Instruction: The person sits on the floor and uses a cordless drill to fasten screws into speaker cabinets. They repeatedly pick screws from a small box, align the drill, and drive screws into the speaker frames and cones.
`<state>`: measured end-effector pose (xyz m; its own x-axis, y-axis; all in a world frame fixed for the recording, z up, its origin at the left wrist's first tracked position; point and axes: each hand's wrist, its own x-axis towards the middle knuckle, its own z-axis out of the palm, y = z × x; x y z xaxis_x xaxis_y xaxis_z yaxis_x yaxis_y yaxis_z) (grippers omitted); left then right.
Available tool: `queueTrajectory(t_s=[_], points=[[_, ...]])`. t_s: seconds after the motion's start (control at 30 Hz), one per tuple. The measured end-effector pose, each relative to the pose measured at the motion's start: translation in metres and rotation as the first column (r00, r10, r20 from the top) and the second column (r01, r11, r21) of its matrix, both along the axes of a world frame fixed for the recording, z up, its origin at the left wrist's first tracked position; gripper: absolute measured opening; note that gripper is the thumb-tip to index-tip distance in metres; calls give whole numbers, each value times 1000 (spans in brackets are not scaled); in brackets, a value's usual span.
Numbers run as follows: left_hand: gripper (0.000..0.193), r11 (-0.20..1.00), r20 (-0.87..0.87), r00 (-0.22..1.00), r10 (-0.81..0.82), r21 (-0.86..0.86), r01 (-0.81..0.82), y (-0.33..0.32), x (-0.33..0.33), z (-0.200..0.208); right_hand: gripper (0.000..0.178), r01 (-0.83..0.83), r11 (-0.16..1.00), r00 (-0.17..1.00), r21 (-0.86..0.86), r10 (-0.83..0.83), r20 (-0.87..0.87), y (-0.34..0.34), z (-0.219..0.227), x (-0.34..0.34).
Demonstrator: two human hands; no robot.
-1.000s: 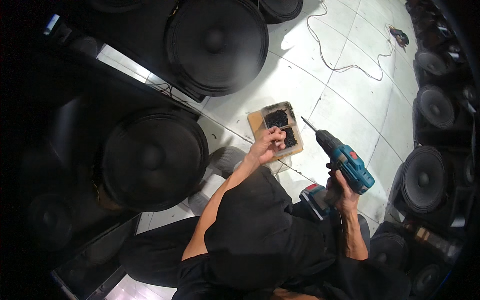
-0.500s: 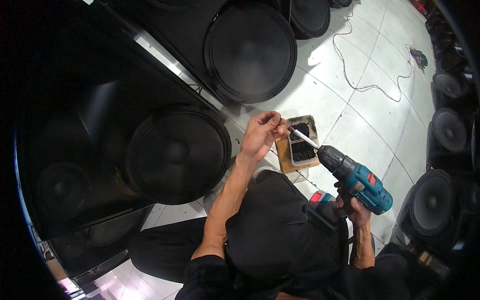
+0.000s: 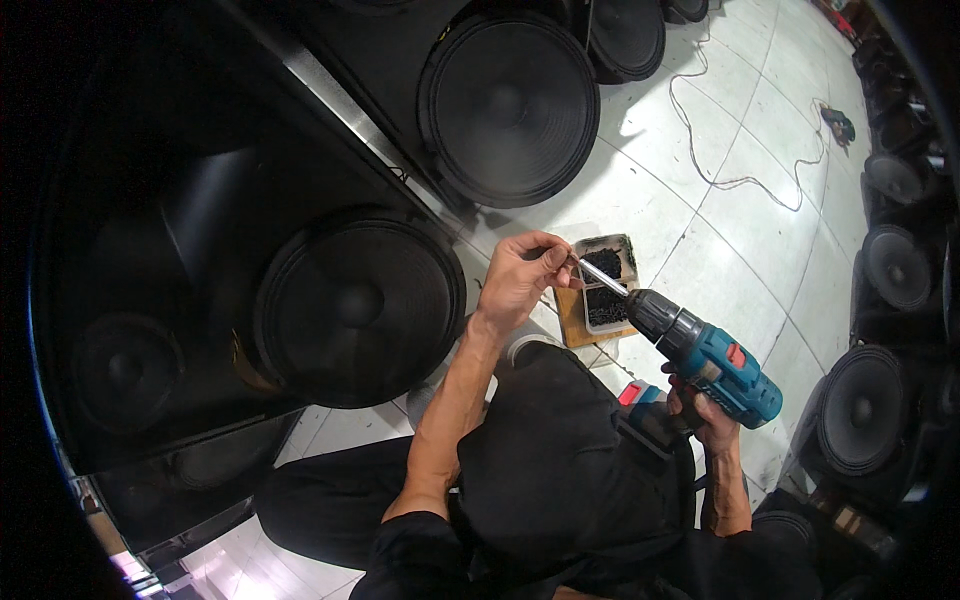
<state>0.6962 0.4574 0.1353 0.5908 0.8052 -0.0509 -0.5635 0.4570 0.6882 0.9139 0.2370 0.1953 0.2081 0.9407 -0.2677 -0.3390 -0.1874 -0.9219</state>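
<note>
Drill [image 3: 735, 372] and left hand [image 3: 518, 280] have converged since one second earlier: the bit [image 3: 603, 274] now reaches the left thumb and fingertips, pressed together in a pinch; anything between them is too small to tell. Right hand [image 3: 714, 420] wraps around the drill, likely to bear its weight and aim it. The tray [image 3: 628, 250] of small black pieces [image 3: 607, 308] sits below, apparently for short reach.
</note>
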Motion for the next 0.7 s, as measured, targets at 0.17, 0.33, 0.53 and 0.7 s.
queueTrajectory(t_s=[0.17, 0.33, 0.53, 0.7], points=[[17, 996, -121, 992, 25, 91, -14, 1, -11, 1, 45, -101, 993, 992, -57, 105, 75, 2, 0, 3], [17, 993, -331, 944, -10, 112, 49, 7, -17, 17, 48, -24, 994, 997, -108, 32, 74, -7, 3, 2], [18, 961, 222, 974, 37, -275, 26, -6, -7, 30, 74, -169, 980, 970, -110, 185, 157, 6, -1, 8], [23, 946, 53, 952, 301, -145, -291, 2, -36, 155, 73, -149, 988, 922, -24, 148, 358, 40, -7, 21]])
